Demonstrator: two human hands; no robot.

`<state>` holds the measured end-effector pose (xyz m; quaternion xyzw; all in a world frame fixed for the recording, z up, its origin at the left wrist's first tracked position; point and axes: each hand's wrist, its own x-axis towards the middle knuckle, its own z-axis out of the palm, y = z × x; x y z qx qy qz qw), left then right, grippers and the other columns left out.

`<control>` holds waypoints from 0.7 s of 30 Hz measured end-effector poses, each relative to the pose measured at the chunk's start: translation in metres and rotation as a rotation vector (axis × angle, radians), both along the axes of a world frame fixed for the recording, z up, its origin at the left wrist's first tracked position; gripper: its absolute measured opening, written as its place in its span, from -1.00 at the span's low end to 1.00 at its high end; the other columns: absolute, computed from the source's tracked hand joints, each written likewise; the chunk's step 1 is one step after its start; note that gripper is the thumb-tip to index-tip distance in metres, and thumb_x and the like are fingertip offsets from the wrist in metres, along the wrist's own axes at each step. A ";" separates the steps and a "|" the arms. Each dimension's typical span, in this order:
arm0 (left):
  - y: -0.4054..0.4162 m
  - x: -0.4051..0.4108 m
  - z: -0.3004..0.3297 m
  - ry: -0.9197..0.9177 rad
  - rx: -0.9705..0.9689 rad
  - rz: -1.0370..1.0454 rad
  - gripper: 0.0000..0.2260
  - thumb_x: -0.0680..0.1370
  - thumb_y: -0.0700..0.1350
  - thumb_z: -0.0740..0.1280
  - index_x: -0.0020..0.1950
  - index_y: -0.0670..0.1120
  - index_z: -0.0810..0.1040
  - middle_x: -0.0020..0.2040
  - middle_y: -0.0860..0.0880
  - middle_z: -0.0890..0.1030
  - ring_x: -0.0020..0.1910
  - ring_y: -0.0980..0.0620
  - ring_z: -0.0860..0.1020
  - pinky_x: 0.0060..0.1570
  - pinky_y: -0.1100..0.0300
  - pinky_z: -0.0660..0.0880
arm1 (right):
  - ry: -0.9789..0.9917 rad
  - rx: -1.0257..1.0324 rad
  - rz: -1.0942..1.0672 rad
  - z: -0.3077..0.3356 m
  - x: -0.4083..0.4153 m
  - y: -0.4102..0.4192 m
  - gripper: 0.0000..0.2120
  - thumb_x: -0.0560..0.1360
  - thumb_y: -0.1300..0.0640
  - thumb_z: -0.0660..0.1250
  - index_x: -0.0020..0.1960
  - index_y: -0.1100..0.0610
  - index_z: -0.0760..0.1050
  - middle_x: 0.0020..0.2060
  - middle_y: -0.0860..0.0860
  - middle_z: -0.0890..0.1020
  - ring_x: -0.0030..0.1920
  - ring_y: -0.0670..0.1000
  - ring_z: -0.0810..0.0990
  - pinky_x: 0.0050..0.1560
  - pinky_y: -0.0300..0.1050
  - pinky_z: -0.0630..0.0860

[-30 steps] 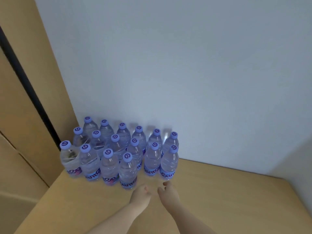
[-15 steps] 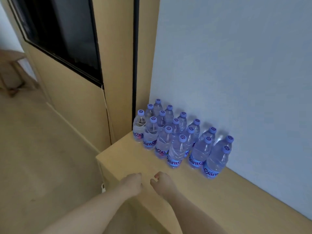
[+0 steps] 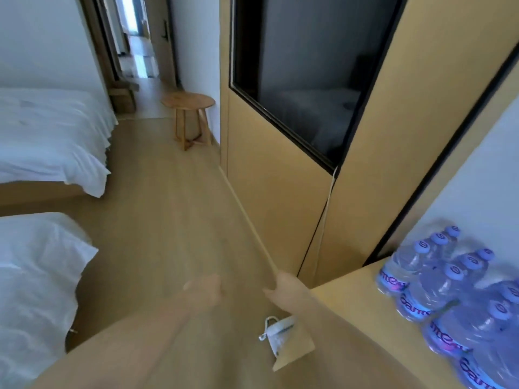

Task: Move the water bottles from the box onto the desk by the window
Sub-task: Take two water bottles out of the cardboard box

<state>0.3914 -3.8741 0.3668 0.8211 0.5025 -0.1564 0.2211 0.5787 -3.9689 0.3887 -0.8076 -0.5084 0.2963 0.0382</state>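
Observation:
Several clear water bottles [image 3: 449, 293] with purple caps and labels stand packed together on the light wooden desk [image 3: 351, 299] at the right edge of the view, against a white wall. My left hand [image 3: 203, 289] and my right hand [image 3: 283, 290] are held out over the floor, left of the desk. Both are blurred, their fingers loosely curled, and neither holds anything. No box is in view.
Two beds with white bedding [image 3: 47, 136] fill the left side. A round wooden stool [image 3: 188, 103] stands by a tall wooden cabinet with a dark glass panel [image 3: 303, 80]. A white plug with a cable [image 3: 273, 332] hangs by the desk's side. Wooden floor [image 3: 168, 220] runs towards a doorway.
The view has swung left, away from the desk and the wall towards the room. The bottles have slid to the right edge of the view. Both hands have left the desktop, still holding nothing.

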 end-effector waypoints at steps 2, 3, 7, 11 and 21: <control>0.032 -0.034 0.007 -0.014 0.016 0.059 -0.86 0.59 -0.08 0.18 -0.05 -0.06 0.51 0.10 -0.09 0.58 0.18 -0.08 0.55 0.11 0.12 0.47 | -0.002 0.010 0.062 0.005 -0.027 0.043 -0.63 0.53 -0.13 0.23 0.16 0.13 0.40 0.09 0.12 0.57 0.09 0.14 0.58 0.01 0.01 0.52; 0.046 -0.049 0.008 -0.018 0.031 0.101 -0.82 0.59 -0.08 0.17 0.05 -0.09 0.54 0.14 -0.10 0.58 0.20 -0.07 0.54 0.12 0.14 0.46 | -0.005 0.022 0.093 0.008 -0.041 0.061 -0.63 0.54 -0.13 0.22 0.17 0.14 0.40 0.13 0.13 0.56 0.13 0.15 0.57 0.03 0.00 0.50; 0.087 -0.098 0.015 -0.004 0.047 0.261 -0.70 0.59 -0.10 0.15 0.27 -0.14 0.49 0.24 -0.12 0.56 0.23 -0.08 0.52 0.13 0.16 0.46 | -0.022 0.006 0.211 0.014 -0.093 0.125 -0.54 0.58 -0.12 0.22 0.33 0.16 0.39 0.26 0.14 0.52 0.27 0.14 0.51 0.19 -0.01 0.47; 0.128 -0.128 0.017 -0.024 0.033 0.368 -0.71 0.59 -0.11 0.13 0.27 -0.12 0.47 0.25 -0.10 0.53 0.23 -0.09 0.51 0.17 0.14 0.47 | -0.056 -0.027 0.306 0.016 -0.128 0.185 -0.59 0.59 -0.09 0.21 0.30 0.17 0.43 0.27 0.13 0.53 0.28 0.13 0.51 0.19 -0.03 0.46; 0.282 -0.148 0.009 -0.014 -0.041 0.521 -0.71 0.57 -0.15 0.11 0.24 -0.14 0.47 0.17 -0.12 0.55 0.11 -0.09 0.56 0.07 0.12 0.48 | -0.043 -0.026 0.449 0.000 -0.140 0.371 -0.59 0.60 -0.04 0.23 0.27 0.26 0.46 0.24 0.20 0.54 0.25 0.18 0.52 0.16 -0.09 0.46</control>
